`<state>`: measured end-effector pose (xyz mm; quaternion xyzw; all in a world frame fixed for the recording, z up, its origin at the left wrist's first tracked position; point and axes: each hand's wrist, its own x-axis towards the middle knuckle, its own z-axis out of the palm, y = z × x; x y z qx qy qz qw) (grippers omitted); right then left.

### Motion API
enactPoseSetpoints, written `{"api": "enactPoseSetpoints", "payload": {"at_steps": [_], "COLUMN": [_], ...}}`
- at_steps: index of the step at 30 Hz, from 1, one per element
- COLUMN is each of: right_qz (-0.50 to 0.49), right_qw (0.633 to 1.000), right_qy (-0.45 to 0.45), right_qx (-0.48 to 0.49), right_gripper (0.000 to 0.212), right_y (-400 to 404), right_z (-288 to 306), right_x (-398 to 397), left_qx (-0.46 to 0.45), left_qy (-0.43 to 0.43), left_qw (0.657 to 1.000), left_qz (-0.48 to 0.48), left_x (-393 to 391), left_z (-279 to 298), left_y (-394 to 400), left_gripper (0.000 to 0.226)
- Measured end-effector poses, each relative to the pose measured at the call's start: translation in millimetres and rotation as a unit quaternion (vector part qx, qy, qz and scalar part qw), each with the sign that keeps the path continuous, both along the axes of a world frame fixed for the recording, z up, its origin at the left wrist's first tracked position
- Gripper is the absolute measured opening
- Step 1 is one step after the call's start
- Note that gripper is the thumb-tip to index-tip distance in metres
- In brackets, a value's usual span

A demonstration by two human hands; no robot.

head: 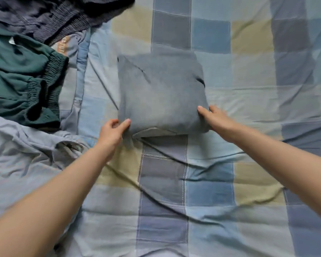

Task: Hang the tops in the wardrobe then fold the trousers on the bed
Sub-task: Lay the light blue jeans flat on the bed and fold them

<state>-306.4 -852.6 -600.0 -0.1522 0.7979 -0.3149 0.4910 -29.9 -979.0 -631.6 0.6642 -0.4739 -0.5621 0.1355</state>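
Patchwork bedding in blue, grey and olive squares covers the bed (220, 182), rumpled into long creases toward 6 o'clock. Folded grey trousers (161, 93) lie as a squarish bundle just above the middle of the view, resting flat on the quilt. The left hand (112, 131) pinches the bundle's near-left corner between thumb and curled fingers, and the right hand (214, 117) grips the near-right corner, thumb on top and fingers tucked out of sight beneath. The fabric looks soft, light and limp, probably a thin cotton weave, so the stacked layers would likely slide apart or sag if lifted by 1 edge alone; holding both near corners, or slipping flat palms under the whole bundle, seems the safest hold. A paler lining peeks out at the near edge, which suggests the layers are not perfectly aligned. At 9 o'clock a dark green garment (20, 84) with elastic gathers lies crumpled, at 11 o'clock a navy ribbed garment (50, 17), and at 8 o'clock a pale blue garment (22, 151). Tan lettering shows beside the green garment and on it, but it is too blurred to read.
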Motion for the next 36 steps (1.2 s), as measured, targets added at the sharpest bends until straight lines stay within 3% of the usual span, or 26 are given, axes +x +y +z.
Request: {"api": "enactPoseSetpoints", "payload": {"at_steps": [2, 6, 8, 11, 13, 17, 20, 23, 25, 28, 36], "right_qz": [0.03, 0.007, -0.008, 0.0, 0.015, -0.015, -0.014, 0.002, -0.002, -0.011, 0.009], "right_qw": [0.999, 0.998, 0.994, 0.989, 0.992, 0.999, 0.997, 0.996, 0.994, 0.982, 0.961], "right_qy": [0.034, 0.041, 0.017, -0.029, -0.041, 0.015, 0.047, 0.077, 0.11, 0.185, 0.254], "right_qx": [0.0, -0.046, -0.112, -0.147, -0.115, -0.05, -0.066, -0.044, -0.001, 0.038, -0.106], "right_gripper": [0.037, 0.03, 0.02, 0.018, 0.014, 0.015, 0.04, 0.055, 0.056, 0.05, 0.06], "right_y": [1.2, 16.6, 26.7, 57.2, 78.4, 74.6, 45.3, 11.0, -5.0, -9.2, 24.0], "right_z": [-10.3, -21.5, -15.4, -17.3, -27.6, -38.8, -31.8, -31.7, -34.5, -38.2, -18.3], "right_x": [4.3, 3.9, 5.6, 10.7, 13.5, 10.2, 4.8, 2.5, 7.1, 23.0, 48.5], "left_qx": [-0.013, -0.043, -0.056, -0.043, -0.009, 0.022, 0.01, 0.0, -0.043, -0.136, -0.23], "left_qy": [-0.029, 0.032, 0.068, 0.066, 0.028, -0.012, -0.002, 0.017, -0.026, -0.142, -0.15], "left_qw": [1.0, 0.998, 0.996, 0.996, 0.998, 0.996, 0.996, 0.999, 0.998, 0.978, 0.96], "left_qz": [0.001, 0.014, 0.014, -0.031, -0.061, -0.081, -0.087, -0.03, -0.033, -0.069, -0.05], "left_x": [0.3, 1.0, 7.8, 32.1, 49.5, 57.2, 34.7, 2.0, -18.5, -35.6, -28.9], "left_z": [-9.9, 1.7, 10.5, 11.8, 3.8, -3.5, 0.2, 1.5, -1.6, -3.6, 20.3], "left_y": [10.1, 26.4, 35.0, 57.1, 70.6, 69.5, 52.7, 21.8, 8.8, 17.1, 54.6], "left_gripper": [0.049, 0.014, 0.009, 0.02, 0.039, 0.047, 0.053, 0.056, 0.063, 0.053, 0.052]}}
